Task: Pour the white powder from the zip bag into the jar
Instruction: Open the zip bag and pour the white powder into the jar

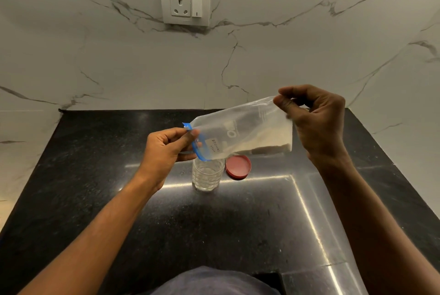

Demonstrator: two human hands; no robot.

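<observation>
**Bag is tipped over the jar, but the powder has not run yet**

You have the zip bag held almost level above the worktop, its blue zip end lowered to sit just over the mouth of the clear jar. Your left hand has its grip closed on that blue zip edge, thumb and fingers pinching it. Your right hand has its grip closed on the opposite, bottom end of the bag, lifted higher than the zip end.

The white powder lies gathered in the lower corner near your right hand, well back from the opening. The jar looks empty; no powder shows inside it. Whether the zip is parted cannot be told from here.

So my reading: the jar is uncapped and placed, the bag is aligned, and the actual pour is not yet done. What is left is raising the right end further so the powder slides to the mouth and down into the jar.

Count: one zip bag, one jar, one red lid lying flat on the worktop just beside the jar on its right, two hands, and one wall socket behind.
</observation>
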